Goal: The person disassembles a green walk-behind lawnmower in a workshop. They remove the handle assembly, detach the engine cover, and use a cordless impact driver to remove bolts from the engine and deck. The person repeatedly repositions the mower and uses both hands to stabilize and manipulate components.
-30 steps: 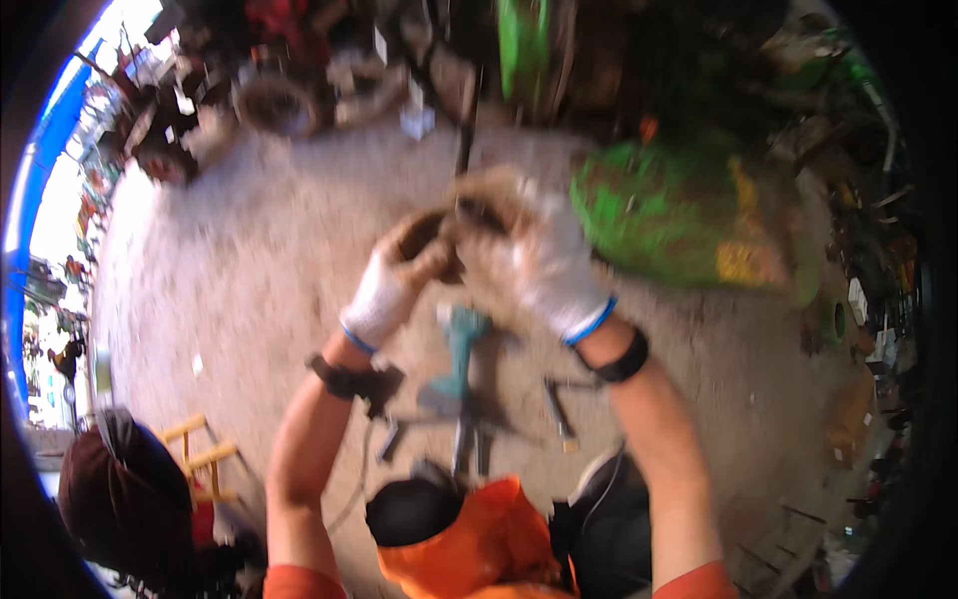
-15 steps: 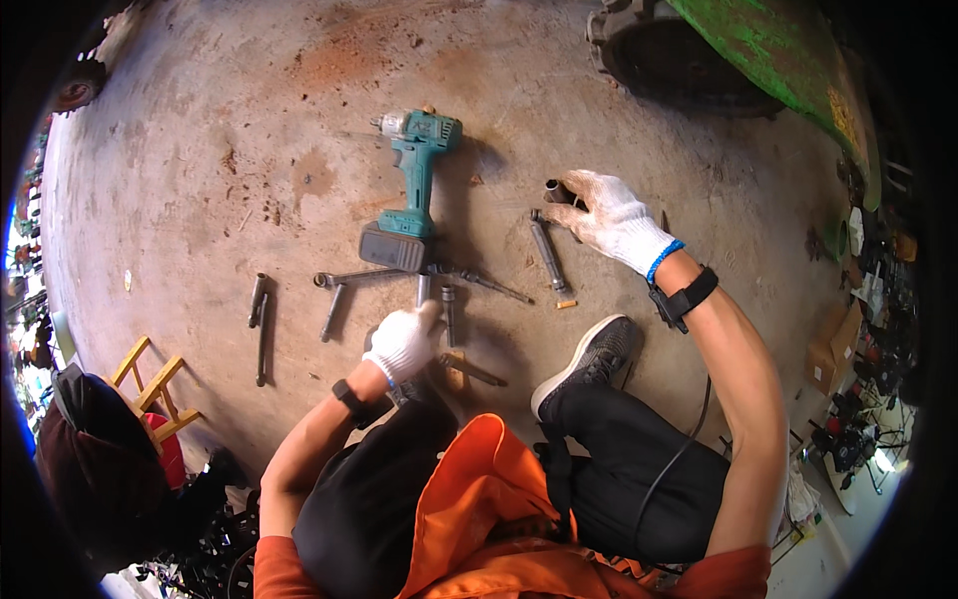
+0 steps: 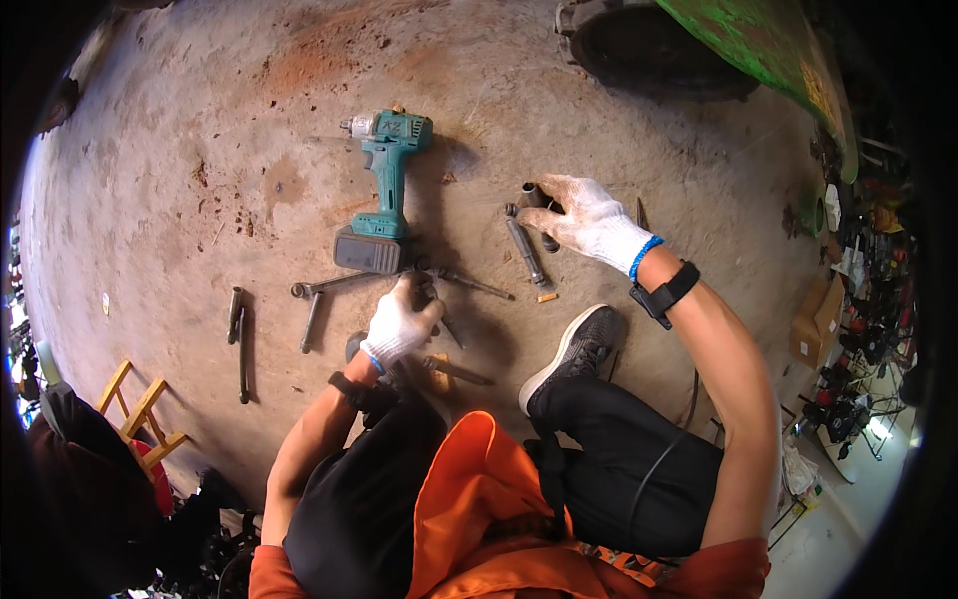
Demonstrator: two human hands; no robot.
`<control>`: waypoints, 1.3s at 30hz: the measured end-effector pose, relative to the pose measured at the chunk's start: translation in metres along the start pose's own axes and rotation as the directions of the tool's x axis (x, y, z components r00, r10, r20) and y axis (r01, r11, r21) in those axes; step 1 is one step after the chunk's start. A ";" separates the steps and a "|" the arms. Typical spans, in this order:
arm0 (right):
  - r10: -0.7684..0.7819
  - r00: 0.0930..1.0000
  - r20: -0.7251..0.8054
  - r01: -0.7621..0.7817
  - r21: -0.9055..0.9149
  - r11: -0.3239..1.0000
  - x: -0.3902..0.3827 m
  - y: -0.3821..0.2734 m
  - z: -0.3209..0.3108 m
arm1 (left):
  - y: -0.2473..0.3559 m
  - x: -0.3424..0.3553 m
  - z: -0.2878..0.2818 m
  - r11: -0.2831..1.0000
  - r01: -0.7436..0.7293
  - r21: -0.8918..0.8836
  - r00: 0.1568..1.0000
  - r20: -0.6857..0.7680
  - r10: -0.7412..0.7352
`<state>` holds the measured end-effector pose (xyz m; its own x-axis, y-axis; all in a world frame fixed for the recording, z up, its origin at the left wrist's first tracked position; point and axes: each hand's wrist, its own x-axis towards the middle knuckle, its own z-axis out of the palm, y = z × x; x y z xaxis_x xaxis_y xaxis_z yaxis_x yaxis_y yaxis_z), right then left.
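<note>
My gloved right hand [image 3: 591, 222] is closed, with thumb and index finger around a dark socket [image 3: 529, 192]. Just left of that hand, a jointed metal extension bar [image 3: 523, 246] lies on the floor. My gloved left hand [image 3: 401, 321] is over the tools behind the impact wrench's battery. Its fingers are curled at a dark piece mostly hidden by the glove, too covered to name. The teal cordless impact wrench [image 3: 390, 185] lies on its side ahead of this hand. A ring-ended wrench [image 3: 339, 283] reaches out from beside the battery.
Two slim dark bars [image 3: 242, 354] lie at the left, and a short bar [image 3: 312, 321] rests nearer the middle. A thin pointed tool [image 3: 479, 285] lies between my hands. My shoe [image 3: 574, 354], a yellow wooden stand [image 3: 145, 414] and a large tyre [image 3: 664, 50] surround the area.
My left hand has moved forward over the tools near the battery, covering pieces that showed before. My right hand keeps its hold on the socket. The whole view has shifted slightly.
</note>
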<state>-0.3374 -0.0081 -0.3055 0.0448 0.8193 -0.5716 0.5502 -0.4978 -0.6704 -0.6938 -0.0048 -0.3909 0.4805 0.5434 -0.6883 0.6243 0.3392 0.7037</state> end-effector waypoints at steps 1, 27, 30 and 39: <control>-0.004 1.000 0.009 0.004 0.007 1.000 0.002 0.003 0.004 | 0.000 -0.002 0.000 0.968 -0.091 0.232 0.996 0.000 0.094; -0.226 0.952 -0.208 0.304 0.533 0.790 0.067 -0.080 -0.045 | 0.300 -0.059 -0.218 0.447 -0.893 -0.045 0.425 -0.410 0.807; -0.228 0.943 -0.244 0.325 0.521 0.789 0.082 -0.129 -0.051 | 0.399 -0.069 -0.276 0.387 -0.900 0.201 0.256 -0.474 0.842; -0.381 0.888 -0.259 0.451 0.320 0.833 0.065 -0.182 -0.042 | 0.543 -0.003 -0.298 0.384 -0.837 0.391 0.241 -0.367 0.899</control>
<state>-0.3998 0.1482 -0.2010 0.0460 0.9905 -0.1298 0.2115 -0.1366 -0.9678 -0.5398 0.4066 0.0457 0.4508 0.7173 0.5313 0.0778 -0.6246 0.7771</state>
